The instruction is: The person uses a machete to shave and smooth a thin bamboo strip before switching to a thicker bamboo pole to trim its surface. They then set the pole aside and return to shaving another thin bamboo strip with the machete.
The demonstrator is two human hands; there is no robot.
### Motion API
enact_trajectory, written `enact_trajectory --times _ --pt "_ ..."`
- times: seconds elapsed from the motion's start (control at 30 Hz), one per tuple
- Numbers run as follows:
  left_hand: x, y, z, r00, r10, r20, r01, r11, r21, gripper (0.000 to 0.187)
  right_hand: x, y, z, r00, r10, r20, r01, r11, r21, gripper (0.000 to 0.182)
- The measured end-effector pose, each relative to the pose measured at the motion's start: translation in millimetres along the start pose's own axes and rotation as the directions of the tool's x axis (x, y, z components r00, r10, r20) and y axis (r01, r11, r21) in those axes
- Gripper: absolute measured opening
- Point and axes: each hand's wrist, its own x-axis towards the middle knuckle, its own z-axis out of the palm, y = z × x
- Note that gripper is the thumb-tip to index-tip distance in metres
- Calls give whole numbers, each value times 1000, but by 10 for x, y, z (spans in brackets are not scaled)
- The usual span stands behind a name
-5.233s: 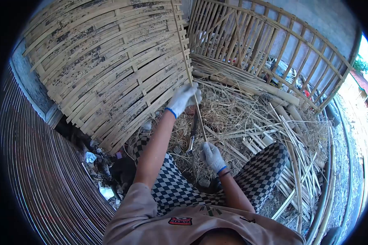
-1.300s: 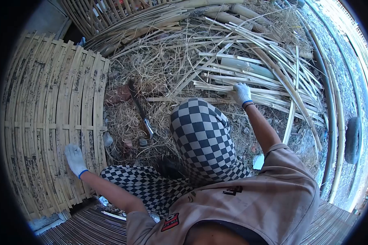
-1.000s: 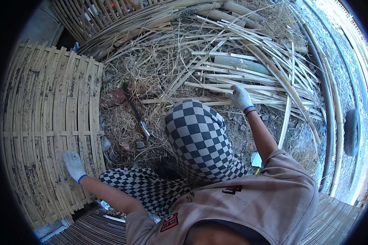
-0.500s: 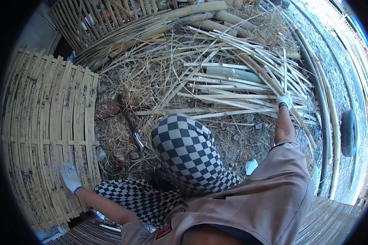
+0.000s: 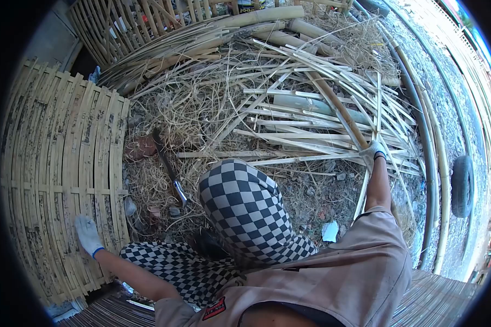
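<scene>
My left hand (image 5: pixel 88 234), in a white glove, lies flat with its fingers stretched out on the woven bamboo panel (image 5: pixel 68 158) at the left. Far out at the right, my right hand (image 5: pixel 372 151), also gloved, is closed round bamboo strips, with a brown bamboo piece (image 5: pixel 341 111) running up and left from it. Many pale split strips (image 5: pixel 294 136) lie crossed beside and beneath that hand. A large knife (image 5: pixel 169 166) with a dark blade rests on the shavings between the panel and my knee.
Curly bamboo shavings (image 5: pixel 196 101) cover the ground ahead. Thick bamboo poles (image 5: pixel 262 17) lie at the back before a slatted fence (image 5: pixel 128 27). Long poles (image 5: pixel 420 120) and a tyre (image 5: pixel 462 186) are at the right. A pale scrap (image 5: pixel 329 231) lies near my knee.
My right hand has moved down and slightly left, and the brown bamboo piece and strips around it have shifted. My left hand stays on the panel.
</scene>
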Motion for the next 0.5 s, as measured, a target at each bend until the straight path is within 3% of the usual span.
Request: enact_trajectory --times 0.03,0.1,0.13,0.17,0.23,0.3,0.37,0.5 --pt "74 -60 -77 1000 3 15 -2 1000 -26 55 16 71 40 996 -50 75 45 997 67 83" --pt "459 -216 -482 992 17 121 1 989 -150 55 -447 -166 -131 991 -123 45 120 991 60 74" --pt "680 -282 -709 977 26 213 27 970 -242 55 -401 -113 28 977 -215 -2 214 969 126 67" --pt "972 -409 -1018 931 62 359 61 945 -321 55 -630 -221 -54 976 -218 13 209 948 238 58" --pt "1008 -392 -1051 932 -28 361 232 812 -536 55 -978 -435 -90 980 -199 -20 193 911 363 39" --pt "656 -280 -717 979 -23 203 98 924 -370 54 -827 -321 132 952 -235 -197 277 936 220 24" --pt "259 -125 -324 995 11 99 10 978 -209 54 -1431 -564 -398 941 -82 -329 136 980 144 20" --pt "194 -72 -330 993 -30 110 68 928 -365 52 -2135 -538 -1441 926 -104 -363 97 995 -38 20"
